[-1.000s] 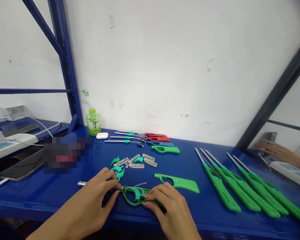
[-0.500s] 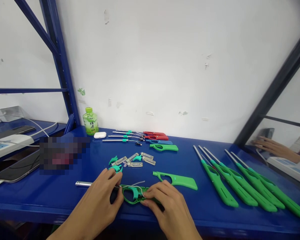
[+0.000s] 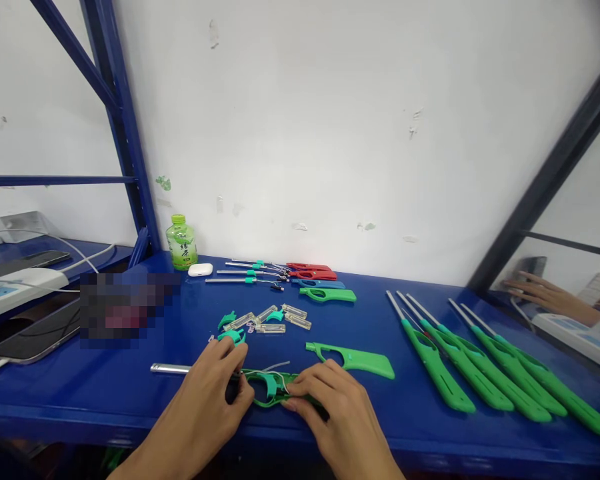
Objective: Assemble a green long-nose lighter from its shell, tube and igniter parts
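Observation:
A long-nosed lighter with an open green handle shell lies across the front of the blue table, its metal tube pointing left. A teal trigger and thin pale wires show inside the shell. My left hand pinches the lighter where the tube meets the handle; its fingertips partly cover that spot. At the handle's right part, my right hand is closed on the shell, thumb below and fingers above by a white wire. A matching green shell half lies just beyond my right hand.
Clear fuel tanks and loose teal triggers lie beyond my hands. Farther back are metal tubes with wires and coloured shells. Several green lighters lie at right. A bottle, white case and phone are at left.
My left hand has shifted slightly to the right along the lighter, baring a little more of the tube. My right hand stays in nearly the same place.

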A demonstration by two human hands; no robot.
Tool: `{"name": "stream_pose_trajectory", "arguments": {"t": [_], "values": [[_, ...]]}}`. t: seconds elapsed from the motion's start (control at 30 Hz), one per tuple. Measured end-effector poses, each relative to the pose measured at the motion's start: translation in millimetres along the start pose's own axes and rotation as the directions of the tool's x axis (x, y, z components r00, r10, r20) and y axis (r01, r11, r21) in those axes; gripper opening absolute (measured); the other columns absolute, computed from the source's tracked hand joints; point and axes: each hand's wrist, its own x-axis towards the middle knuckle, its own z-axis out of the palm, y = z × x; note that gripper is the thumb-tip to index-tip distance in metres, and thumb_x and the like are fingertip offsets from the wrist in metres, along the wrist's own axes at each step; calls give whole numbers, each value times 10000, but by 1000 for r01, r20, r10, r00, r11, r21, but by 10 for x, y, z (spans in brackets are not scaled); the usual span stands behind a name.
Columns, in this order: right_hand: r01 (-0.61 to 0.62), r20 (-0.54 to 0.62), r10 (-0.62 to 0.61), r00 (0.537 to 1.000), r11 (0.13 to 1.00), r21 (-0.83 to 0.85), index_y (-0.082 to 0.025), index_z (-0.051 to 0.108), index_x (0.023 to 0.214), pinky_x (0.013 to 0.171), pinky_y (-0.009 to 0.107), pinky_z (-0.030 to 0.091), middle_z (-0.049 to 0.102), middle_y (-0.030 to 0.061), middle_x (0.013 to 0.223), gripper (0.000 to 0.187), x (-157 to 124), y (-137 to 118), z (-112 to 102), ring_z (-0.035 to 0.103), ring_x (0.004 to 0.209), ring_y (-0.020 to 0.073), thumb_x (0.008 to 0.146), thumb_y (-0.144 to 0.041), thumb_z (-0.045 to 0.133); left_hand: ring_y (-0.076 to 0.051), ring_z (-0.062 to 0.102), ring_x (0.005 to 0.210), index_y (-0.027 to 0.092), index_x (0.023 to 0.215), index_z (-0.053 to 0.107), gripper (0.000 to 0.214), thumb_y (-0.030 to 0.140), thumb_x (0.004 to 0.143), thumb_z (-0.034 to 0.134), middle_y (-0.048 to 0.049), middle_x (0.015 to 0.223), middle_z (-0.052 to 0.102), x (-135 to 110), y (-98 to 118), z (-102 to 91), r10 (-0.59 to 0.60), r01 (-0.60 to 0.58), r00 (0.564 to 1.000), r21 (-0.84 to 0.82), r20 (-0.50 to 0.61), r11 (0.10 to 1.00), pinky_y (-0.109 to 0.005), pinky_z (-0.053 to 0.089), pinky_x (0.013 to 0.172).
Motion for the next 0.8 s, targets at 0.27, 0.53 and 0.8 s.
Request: {"name": "stream_pose_trajectory", "arguments": {"t": [0.27, 0.53, 0.8], "values": [[-8, 11, 8, 1000, 1000, -6, -288, 778, 987, 1004, 360, 599, 829, -16, 983, 114, 10, 14, -3, 780, 885, 220, 1095, -287, 741, -219, 737, 830, 286, 922, 580, 224, 266, 1075, 418, -24, 940, 698, -9, -53, -229, 42, -37, 997, -68, 71, 997, -348, 613, 743], [-39, 80, 39, 996, 999, -5, -305, 763, 1059, 1079, 375, 566, 825, -29, 1059, 102, -40, 85, 24, 773, 964, 218, 1060, -204, 780, -174, 765, 886, 290, 1064, 676, 292, 211, 1084, 395, -17, 1059, 720, -2, -119, -299, 85, -74, 992, -113, 95, 991, -274, 616, 788], [-15, 77, 16, 997, 1000, -8, -297, 758, 1067, 951, 346, 571, 817, -34, 1055, 138, -50, 103, 28, 747, 958, 219, 1036, -169, 801, -211, 746, 1000, 307, 1069, 777, 241, 287, 1085, 537, -2, 1068, 755, 70, -30, -238, 152, -135, 983, -159, 100, 978, -373, 581, 1030]]}}
